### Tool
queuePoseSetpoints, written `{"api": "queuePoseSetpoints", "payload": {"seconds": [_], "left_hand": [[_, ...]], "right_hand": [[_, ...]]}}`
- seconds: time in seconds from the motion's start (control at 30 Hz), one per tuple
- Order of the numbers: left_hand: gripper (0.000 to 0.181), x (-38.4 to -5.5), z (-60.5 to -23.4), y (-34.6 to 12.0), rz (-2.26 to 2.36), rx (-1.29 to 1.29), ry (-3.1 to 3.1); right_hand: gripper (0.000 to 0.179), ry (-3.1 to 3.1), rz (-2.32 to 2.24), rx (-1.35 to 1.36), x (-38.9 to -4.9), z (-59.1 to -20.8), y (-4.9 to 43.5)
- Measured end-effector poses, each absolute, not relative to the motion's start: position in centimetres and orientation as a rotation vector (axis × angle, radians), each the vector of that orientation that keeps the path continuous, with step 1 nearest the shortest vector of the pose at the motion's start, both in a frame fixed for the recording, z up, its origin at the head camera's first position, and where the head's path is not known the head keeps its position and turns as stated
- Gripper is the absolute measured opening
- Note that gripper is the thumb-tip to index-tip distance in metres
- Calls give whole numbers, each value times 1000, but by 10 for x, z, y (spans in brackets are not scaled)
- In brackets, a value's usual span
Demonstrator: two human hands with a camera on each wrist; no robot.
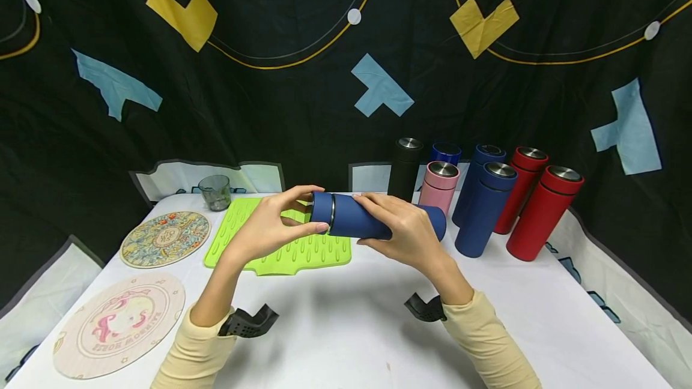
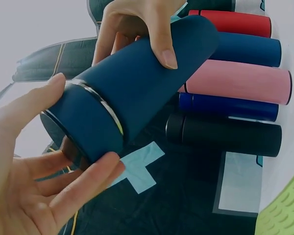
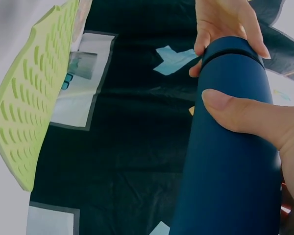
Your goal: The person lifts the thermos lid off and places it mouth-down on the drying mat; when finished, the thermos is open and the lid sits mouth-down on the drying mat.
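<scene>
Flask [image 1: 357,218]: one, blue, capped; held up over the table [image 1: 346,329], nearly level, its cap [image 1: 322,209] toward the left hand

Left hand [image 1: 263,232]: thumb on one side of the cap, fingers spread along the other, parted by its breadth; a fingertip pinch, palm clear of it

Right hand [image 1: 405,230]: thumb and fingers bent round the body, parted by its thickness

Risks, judged: smooth sides could slip through the left fingertips, so light a pinch offering little support; a slackened right hand would likely let the base end drop; were the cap loose, the lie of the flask could spill anything inside; a swing rightward might knock the pink flask [image 1: 440,188]

Hidden, head view: the pink flask's foot, behind the held one; the royal-blue flask [image 1: 446,152], all but its top; the cap's end face, turned away

Cut off: the held flask's base, past the lower edge of the right wrist view

Hard to make out: how tightly the cap sits; contents; the gap in depth to the pink flask
</scene>
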State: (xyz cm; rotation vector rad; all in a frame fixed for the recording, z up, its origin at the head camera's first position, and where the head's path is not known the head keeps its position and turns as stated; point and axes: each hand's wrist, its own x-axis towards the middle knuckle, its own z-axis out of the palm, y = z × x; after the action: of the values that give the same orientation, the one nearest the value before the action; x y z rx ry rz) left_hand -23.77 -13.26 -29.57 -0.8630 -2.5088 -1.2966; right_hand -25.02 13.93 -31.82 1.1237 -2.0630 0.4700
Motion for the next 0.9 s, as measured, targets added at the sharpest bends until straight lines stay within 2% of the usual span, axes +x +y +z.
{"api": "queuePoseSetpoints", "payload": {"seconds": [0.3, 0.47, 0.9], "left_hand": [[76, -241, -299, -135, -1268, -1055, -2456], [77, -242, -297, -135, -1259, -1170, -2368], [72, -240, -296, -135, -1291, -954, -2447]], "right_hand": [[79, -2119, 583, 1139, -252, -319, 141], [80, -2147, 699, 1149, -252, -320, 142], [88, -2165, 522, 1083, -249, -324, 134]]}}
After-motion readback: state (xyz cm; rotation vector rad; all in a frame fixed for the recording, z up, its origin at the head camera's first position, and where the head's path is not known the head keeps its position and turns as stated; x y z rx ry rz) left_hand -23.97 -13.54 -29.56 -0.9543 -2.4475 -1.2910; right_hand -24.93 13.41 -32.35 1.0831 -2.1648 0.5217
